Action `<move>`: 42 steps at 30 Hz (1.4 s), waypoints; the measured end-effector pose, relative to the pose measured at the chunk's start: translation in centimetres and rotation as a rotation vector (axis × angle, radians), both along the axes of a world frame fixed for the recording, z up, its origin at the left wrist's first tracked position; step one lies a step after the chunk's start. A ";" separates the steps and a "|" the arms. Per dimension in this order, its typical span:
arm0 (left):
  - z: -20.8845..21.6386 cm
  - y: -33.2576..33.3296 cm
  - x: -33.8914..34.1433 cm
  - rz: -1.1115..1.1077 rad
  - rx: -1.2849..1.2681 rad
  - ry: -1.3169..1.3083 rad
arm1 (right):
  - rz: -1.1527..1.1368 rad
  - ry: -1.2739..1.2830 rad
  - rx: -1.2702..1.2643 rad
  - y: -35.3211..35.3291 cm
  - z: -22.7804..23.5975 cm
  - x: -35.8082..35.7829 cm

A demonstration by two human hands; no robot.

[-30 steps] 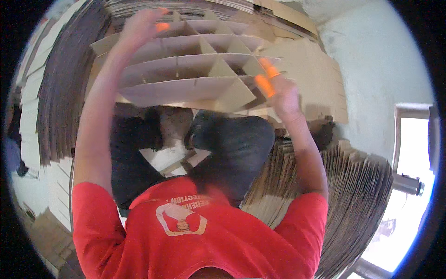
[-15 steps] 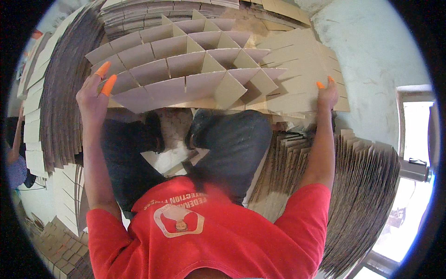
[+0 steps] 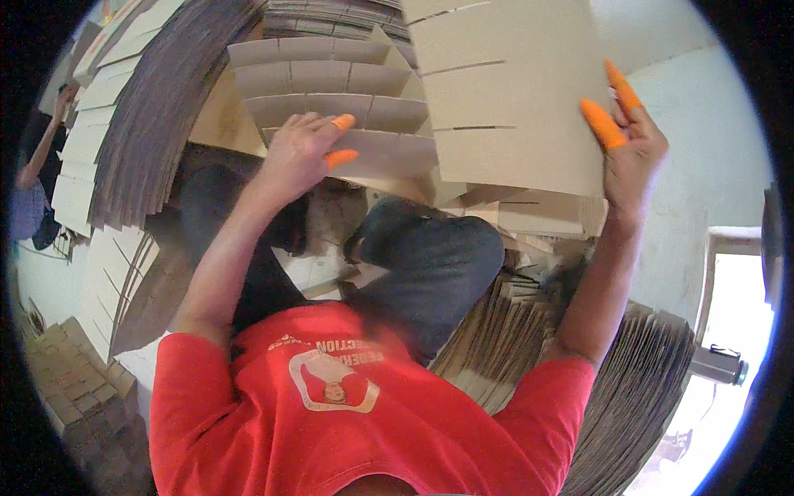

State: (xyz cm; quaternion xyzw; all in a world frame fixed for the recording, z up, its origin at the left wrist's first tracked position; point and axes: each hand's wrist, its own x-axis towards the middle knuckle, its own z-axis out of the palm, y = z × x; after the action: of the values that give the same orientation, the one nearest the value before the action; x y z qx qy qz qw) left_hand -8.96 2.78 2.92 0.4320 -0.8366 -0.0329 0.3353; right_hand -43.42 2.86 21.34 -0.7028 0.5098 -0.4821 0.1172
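Note:
My right hand (image 3: 633, 153) grips a flat slotted cardboard sheet (image 3: 517, 99) by its right edge, the thumb lying on the near face. The sheet is raised and tilted, with several slits running in from its left side. My left hand (image 3: 306, 153) is at the front strip of a cardboard divider grid (image 3: 385, 153), thumb and forefinger apart; whether it touches the strip I cannot tell. Several upright strips stand in rows in this grid, and the raised sheet hides its right part. Orange finger covers sit on the thumb and forefinger of each hand.
A tall stack of slotted cardboard (image 3: 153, 107) curves along the left. More sheets (image 3: 538, 212) lie below the raised one, and a long row of cardboard (image 3: 616, 380) stands beside my right leg. Bundled pieces (image 3: 83, 372) are at lower left. Another person's arm (image 3: 37, 157) shows far left.
My right hand has lifted a slotted sheet up and tilted it over the grid's right side. My left hand has moved right, from the grid's left end to its front strip.

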 end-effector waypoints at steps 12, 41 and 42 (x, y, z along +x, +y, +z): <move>-2.6 -1.1 -0.9 -0.022 -0.034 0.061 | 0.135 0.282 0.068 -4.1 -2.5 6.5; -2.1 -1.3 -1.7 -0.034 -0.056 0.149 | 0.161 0.359 0.255 -3.7 -3.0 7.8; -2.3 -1.4 -1.8 -0.033 -0.062 0.146 | 0.162 0.374 0.272 -3.8 -3.3 8.1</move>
State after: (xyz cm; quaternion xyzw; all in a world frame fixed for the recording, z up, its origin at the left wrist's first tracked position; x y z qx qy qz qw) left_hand -10.72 1.40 0.57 0.4039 -0.8176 -0.0441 0.4079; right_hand -35.36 -0.94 18.05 -0.7962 0.5249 -0.2596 0.1524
